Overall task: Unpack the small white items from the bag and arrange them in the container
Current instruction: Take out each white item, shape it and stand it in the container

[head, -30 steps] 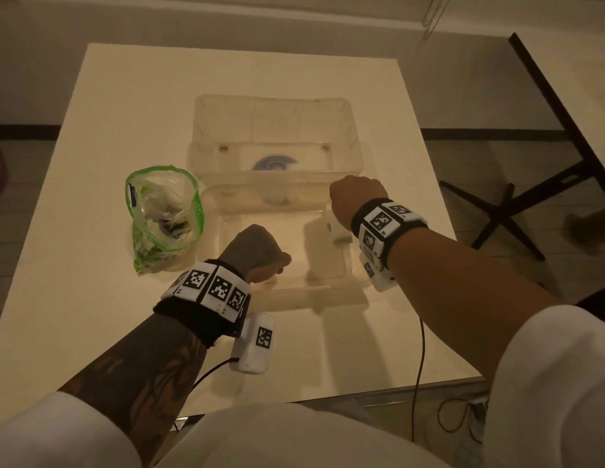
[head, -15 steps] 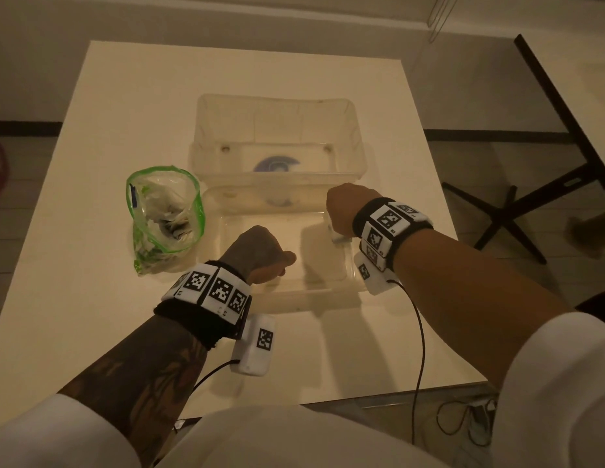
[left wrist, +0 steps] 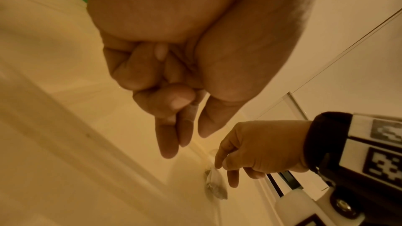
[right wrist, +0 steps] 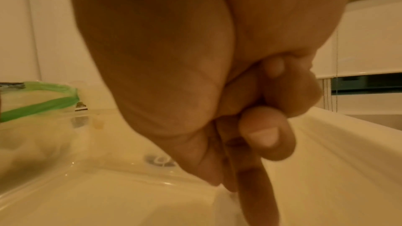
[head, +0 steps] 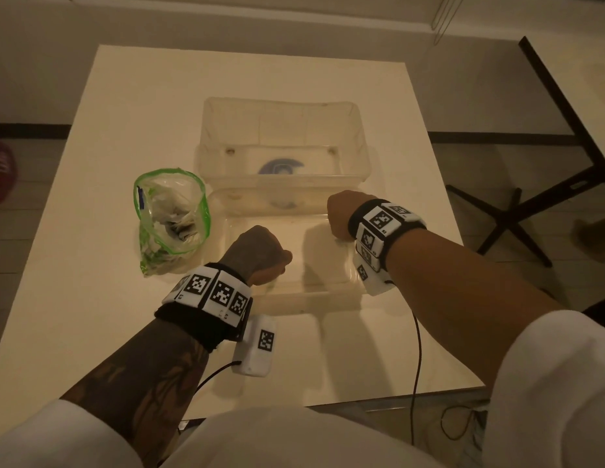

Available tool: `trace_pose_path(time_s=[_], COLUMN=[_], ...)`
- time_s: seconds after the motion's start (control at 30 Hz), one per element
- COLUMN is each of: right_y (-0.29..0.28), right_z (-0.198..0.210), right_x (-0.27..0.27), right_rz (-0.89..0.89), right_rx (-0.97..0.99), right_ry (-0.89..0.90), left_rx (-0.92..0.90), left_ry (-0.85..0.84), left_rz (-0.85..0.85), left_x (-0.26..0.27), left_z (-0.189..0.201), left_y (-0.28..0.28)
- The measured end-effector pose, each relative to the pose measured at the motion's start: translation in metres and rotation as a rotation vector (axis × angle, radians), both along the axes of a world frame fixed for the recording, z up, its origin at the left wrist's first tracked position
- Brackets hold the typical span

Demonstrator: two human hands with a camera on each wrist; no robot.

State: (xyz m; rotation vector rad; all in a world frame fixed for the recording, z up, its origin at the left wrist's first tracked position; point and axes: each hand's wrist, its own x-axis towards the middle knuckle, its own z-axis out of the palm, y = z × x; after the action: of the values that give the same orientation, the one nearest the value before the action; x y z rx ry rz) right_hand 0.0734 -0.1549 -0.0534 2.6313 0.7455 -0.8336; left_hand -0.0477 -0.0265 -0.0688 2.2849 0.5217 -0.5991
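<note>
over the shallow clear plastic tray (head: 287,285), right hand (left wrist: 256,149) pinching a small crumpled sachet (left wrist: 214,186), left hand (head: 257,251) half-curled, empty

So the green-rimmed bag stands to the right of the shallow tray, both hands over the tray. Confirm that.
Not quite: the bag stands to the left of the tray, as the head view shows. The rest holds: the left hand and the right hand are both over the tray.
</note>
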Motion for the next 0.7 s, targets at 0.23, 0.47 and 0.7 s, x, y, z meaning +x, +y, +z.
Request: trace_pose_path(time_s=[0.23,0.47,0.7], right_y=[0.004,0.023,0.035], right_z=[0.010,0.008,0.006], right_x=[-0.015,-0.047,-0.062], right_rz=[-0.032,0.056,0.128], right_rx=[0.129,0.257,0.207], right_ry=[-0.024,0.005,0.035], left_rx=[0.187,0.537,0.601], left_ry=[-0.173,-0.401,-0.192], left_rz=[0.061,0.313,0.274], left_x=[0.000,-0.009,-0.016], left_z=[0.003,0.022,0.025], left_y=[0.016,0.055,0.071])
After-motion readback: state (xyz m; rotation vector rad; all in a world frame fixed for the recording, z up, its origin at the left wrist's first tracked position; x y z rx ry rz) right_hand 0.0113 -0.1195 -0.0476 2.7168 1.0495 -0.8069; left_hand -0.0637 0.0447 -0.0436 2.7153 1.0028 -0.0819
